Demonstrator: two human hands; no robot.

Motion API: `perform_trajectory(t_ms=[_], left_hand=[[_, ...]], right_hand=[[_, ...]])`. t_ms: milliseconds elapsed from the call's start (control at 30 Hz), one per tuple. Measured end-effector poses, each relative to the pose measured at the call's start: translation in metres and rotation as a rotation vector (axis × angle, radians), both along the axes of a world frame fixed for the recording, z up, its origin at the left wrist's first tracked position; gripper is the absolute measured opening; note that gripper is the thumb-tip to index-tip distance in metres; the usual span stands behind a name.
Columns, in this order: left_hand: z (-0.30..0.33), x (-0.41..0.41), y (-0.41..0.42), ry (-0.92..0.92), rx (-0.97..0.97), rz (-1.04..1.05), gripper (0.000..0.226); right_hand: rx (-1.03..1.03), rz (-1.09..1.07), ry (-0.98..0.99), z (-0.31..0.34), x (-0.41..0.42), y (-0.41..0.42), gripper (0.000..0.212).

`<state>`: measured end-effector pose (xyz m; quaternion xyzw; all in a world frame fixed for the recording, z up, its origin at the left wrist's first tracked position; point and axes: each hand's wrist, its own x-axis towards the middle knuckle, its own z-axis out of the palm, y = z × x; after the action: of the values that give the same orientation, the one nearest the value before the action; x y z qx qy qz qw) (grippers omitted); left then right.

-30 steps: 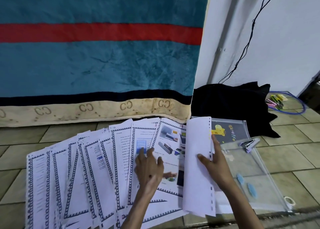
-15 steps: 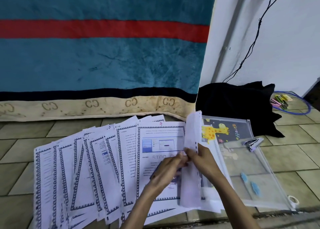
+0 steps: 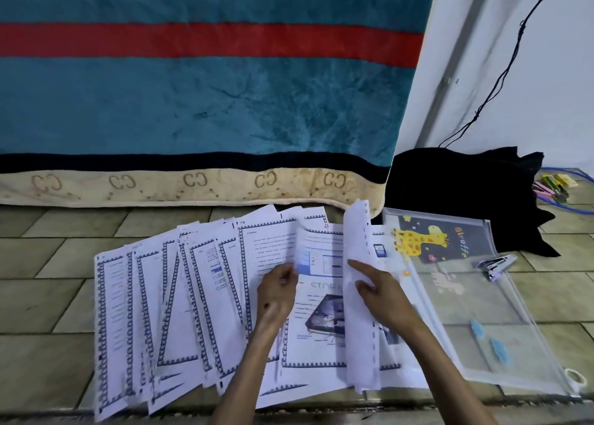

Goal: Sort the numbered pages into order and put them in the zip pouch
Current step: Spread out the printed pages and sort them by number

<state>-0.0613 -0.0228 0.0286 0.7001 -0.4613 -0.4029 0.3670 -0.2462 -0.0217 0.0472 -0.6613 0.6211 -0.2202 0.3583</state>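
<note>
Several printed pages with blue borders (image 3: 167,309) lie fanned out across the tiled floor. My left hand (image 3: 277,292) pinches the edge of one page (image 3: 318,260) and lifts it over a sheet showing a hard-drive picture. My right hand (image 3: 382,292) holds a small stack of pages (image 3: 358,296) up on edge, their punched margin facing me. The clear zip pouch (image 3: 475,321) with a giraffe print lies flat to the right, partly under the pages.
A teal, red and beige blanket (image 3: 199,109) hangs behind the pages. A black cloth (image 3: 456,193) lies by the white wall. A small stapler (image 3: 496,263) rests on the pouch. Coloured clips (image 3: 556,185) and a blue cord sit at far right.
My left hand has drawn away from the upright stack, carrying one page leftward. The stack in my right hand stays upright. The view has shifted slightly.
</note>
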Motion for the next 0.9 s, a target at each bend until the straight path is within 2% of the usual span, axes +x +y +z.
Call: perform_trajectory(t_ms=[67,167,200,267,333,400,467,500,600,700,733,800,867,900], left_hand=[[0.013,-0.009,0.007,0.223,-0.039,-0.085,0.035],[0.021,-0.030,0.009,0.530,0.057,-0.199,0.048],[0.023,-0.034,0.008,0.646,0.088,-0.180,0.049],[0.024,-0.033,0.009,0.732,0.094,-0.095,0.042],[0.019,-0.020,0.010,0.542,0.019,0.014,0.033],[0.006,0.002,0.010,0.141,-0.056,0.105,0.030],[-0.005,0.021,0.009,-0.195,-0.036,0.165,0.031],[-0.008,0.028,0.010,-0.251,-0.001,0.177,0.033],[-0.012,0.037,0.007,-0.134,0.059,0.208,0.052],[-0.008,0.041,0.002,0.038,0.071,0.256,0.061],[-0.006,0.043,0.000,0.061,0.085,0.250,0.054],[-0.004,0.050,-0.002,0.045,0.089,0.218,0.026],[-0.007,0.060,-0.003,0.095,0.050,0.274,0.006],[-0.006,0.065,-0.001,0.136,0.036,0.320,0.004]], right_hand=[[0.034,-0.008,-0.077,0.003,0.011,0.002,0.037],[0.051,-0.071,-0.156,0.011,0.026,0.005,0.032],[0.005,-0.105,-0.151,0.010,0.028,0.005,0.027],[-0.045,-0.165,-0.122,0.008,0.026,0.003,0.017],[-0.001,-0.152,-0.116,0.004,0.020,0.000,0.034],[0.022,-0.130,-0.106,0.004,0.015,0.000,0.053],[-0.007,-0.108,-0.092,0.005,0.016,0.001,0.068],[-0.023,-0.090,-0.076,0.007,0.018,0.002,0.073],[-0.072,-0.076,-0.016,0.010,0.027,0.004,0.081],[-0.041,-0.103,-0.111,0.011,0.040,0.007,0.086],[-0.024,-0.096,-0.136,0.011,0.044,0.009,0.082],[-0.037,-0.035,-0.077,0.007,0.054,0.012,0.072],[-0.117,0.044,0.097,-0.008,0.061,0.013,0.083],[-0.132,0.083,0.197,-0.017,0.066,0.014,0.095]])
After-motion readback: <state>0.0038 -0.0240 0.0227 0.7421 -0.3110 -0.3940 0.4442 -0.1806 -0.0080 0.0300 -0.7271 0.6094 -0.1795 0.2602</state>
